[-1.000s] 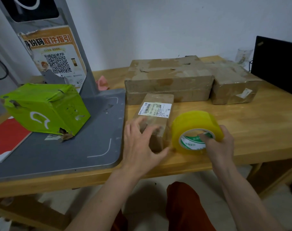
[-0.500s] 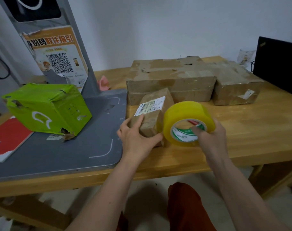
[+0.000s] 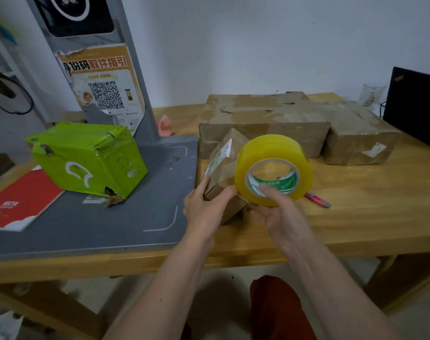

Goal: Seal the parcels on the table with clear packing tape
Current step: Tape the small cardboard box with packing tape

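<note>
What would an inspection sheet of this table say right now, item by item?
Surface: wooden table with a grey scanner base on its left part.
Job's things: small brown parcel tilted up on an edge; tape roll lifted beside it; two large brown parcels behind; green parcel on the scanner base.
Clutter: red booklet, pink-red cutter, pink scrap, glass.
Hands: left hand grips the small parcel; right hand holds the tape roll.
Cables: dark cable at far left.
Surroundings: white wall, black screen, QR poster.
</note>
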Action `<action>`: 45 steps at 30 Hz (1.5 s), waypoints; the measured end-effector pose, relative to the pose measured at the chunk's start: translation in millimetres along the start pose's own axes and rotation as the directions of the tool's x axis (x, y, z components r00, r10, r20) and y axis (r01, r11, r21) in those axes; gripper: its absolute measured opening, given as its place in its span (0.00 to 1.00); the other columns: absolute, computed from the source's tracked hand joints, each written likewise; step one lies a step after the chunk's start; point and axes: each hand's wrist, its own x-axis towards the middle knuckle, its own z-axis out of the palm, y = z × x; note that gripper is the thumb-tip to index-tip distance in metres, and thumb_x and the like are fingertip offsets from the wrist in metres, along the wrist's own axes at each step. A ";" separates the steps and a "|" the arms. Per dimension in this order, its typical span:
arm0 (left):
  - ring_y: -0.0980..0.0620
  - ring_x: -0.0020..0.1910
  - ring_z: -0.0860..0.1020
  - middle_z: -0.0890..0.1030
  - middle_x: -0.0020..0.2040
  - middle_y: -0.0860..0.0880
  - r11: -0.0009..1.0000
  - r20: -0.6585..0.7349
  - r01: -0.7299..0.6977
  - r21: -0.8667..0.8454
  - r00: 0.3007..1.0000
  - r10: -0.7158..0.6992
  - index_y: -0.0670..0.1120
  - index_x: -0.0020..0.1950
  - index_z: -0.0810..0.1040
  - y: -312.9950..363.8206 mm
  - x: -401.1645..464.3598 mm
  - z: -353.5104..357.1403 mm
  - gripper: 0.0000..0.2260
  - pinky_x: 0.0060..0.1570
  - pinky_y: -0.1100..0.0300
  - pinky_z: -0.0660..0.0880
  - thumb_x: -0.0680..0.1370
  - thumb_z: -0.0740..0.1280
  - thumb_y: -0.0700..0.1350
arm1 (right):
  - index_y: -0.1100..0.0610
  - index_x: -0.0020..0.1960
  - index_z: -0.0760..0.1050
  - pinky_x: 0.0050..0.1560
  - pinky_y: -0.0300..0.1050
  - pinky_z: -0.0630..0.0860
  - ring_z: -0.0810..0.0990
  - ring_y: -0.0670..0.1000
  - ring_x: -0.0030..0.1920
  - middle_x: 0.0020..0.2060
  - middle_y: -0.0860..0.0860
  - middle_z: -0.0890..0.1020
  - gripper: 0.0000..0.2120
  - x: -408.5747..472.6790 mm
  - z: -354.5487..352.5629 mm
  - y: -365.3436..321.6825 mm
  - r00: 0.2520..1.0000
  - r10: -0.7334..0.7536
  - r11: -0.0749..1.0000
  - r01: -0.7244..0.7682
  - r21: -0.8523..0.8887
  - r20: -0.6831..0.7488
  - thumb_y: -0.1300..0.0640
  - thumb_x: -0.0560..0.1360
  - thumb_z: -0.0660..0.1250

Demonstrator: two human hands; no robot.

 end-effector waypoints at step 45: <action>0.44 0.67 0.73 0.75 0.67 0.46 0.927 -0.260 -0.205 0.314 0.921 0.292 0.52 0.78 0.54 -15.0 -15.1 12.2 0.49 0.64 0.51 0.69 0.66 0.80 0.51 | 0.56 0.69 0.68 0.44 0.61 0.82 0.84 0.59 0.50 0.58 0.58 0.79 0.20 10.0 30.5 -25.3 0.991 -0.132 0.978 0.131 -0.161 0.005 0.66 0.78 0.62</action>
